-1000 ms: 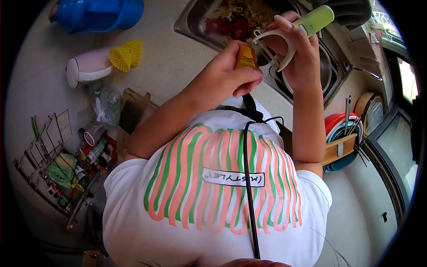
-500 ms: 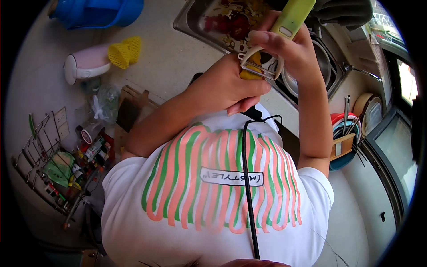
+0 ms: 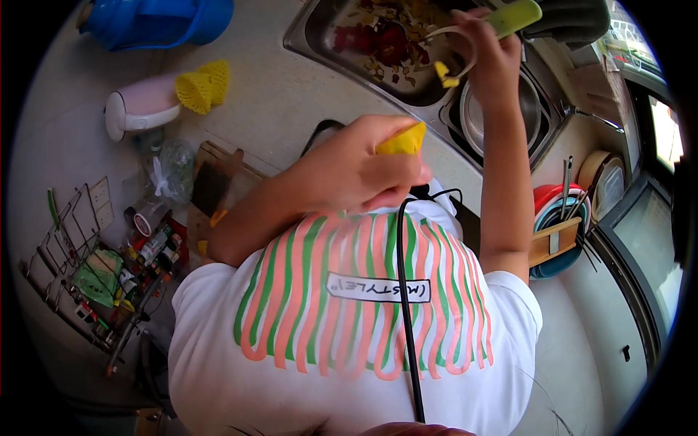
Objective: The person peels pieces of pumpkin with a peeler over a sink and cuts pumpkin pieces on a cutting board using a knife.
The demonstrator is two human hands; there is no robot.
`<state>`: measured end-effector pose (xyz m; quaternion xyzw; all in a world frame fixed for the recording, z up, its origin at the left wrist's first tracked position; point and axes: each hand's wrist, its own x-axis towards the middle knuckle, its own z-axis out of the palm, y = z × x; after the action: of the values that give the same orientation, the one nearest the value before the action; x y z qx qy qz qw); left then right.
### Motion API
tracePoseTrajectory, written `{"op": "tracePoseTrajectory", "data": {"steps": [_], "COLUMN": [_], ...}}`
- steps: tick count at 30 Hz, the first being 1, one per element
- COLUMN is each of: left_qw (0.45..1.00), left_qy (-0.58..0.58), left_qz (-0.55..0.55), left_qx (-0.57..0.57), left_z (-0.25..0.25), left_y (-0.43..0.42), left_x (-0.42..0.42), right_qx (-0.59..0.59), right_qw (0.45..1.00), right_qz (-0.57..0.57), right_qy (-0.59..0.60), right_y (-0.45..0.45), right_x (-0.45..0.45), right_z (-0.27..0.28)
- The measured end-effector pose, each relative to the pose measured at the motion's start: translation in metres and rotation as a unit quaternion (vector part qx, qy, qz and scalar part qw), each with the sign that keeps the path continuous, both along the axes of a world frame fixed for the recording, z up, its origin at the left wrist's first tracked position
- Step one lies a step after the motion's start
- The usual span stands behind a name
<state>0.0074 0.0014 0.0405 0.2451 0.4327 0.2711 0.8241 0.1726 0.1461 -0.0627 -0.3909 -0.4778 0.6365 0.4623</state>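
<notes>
Left hand: the left hand (image 3: 360,167) is closed around a yellow piece (image 3: 403,140), fingers wrapped, one end exposed.
Position of piece: in the fist, in front of the shirt, near the countertop's (image 3: 269,94) front edge and apart from the peeler.
Right hand: the right hand (image 3: 492,62) is curled around the peeler (image 3: 516,18); its green handle projects past the fingers.
Peeler head: over the right edge of the sink basin (image 3: 349,81); a yellow peel scrap (image 3: 445,74) hangs at it.
Basin contents: peelings (image 3: 413,54) and red matter (image 3: 392,43), exact kind unclear, on the bottom.
Adjoining bowl: a round metal pan (image 3: 502,120), right of the basin.
Countertop, left: yellow mesh (image 3: 203,87) touching a pink-and-white appliance (image 3: 145,109).
</notes>
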Motion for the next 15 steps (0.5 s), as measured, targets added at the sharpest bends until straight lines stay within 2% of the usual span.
{"op": "tracePoseTrajectory", "data": {"steps": [2,4,6,8,9,11,14,15], "left_qw": [1.000,0.999,0.997,0.997,0.997,0.998,0.999,0.999], "left_qy": [-0.006,0.043,0.060,0.049,0.050,0.052,0.024,0.026], "left_qz": [0.014,0.017,0.019,0.030,0.033,0.037,0.028,0.026], "left_qx": [-0.016,0.023,0.049,0.060,0.044,0.011,0.002,0.001], "left_z": [0.006,-0.006,-0.012,-0.014,-0.015,-0.015,-0.013,-0.010], "left_y": [0.001,0.003,0.009,0.013,0.015,0.018,0.019,0.019], "left_x": [-0.004,-0.007,-0.005,-0.002,-0.001,0.000,0.002,0.003], "right_qx": [0.027,0.049,0.030,-0.110,-0.119,-0.114,-0.086,-0.085], "right_qw": [0.996,0.985,0.994,0.979,0.964,0.954,0.976,0.975], "right_qz": [0.021,0.053,0.039,0.096,0.148,0.195,0.189,0.196], "right_qy": [-0.078,-0.159,-0.096,0.141,0.185,0.195,0.068,0.064], "right_y": [0.023,0.018,-0.003,-0.022,-0.024,-0.035,-0.040,-0.040], "right_x": [0.032,0.032,0.011,-0.002,-0.004,-0.010,-0.017,-0.016], "right_z": [-0.018,0.002,0.023,0.044,0.045,0.053,0.062,0.063]}}
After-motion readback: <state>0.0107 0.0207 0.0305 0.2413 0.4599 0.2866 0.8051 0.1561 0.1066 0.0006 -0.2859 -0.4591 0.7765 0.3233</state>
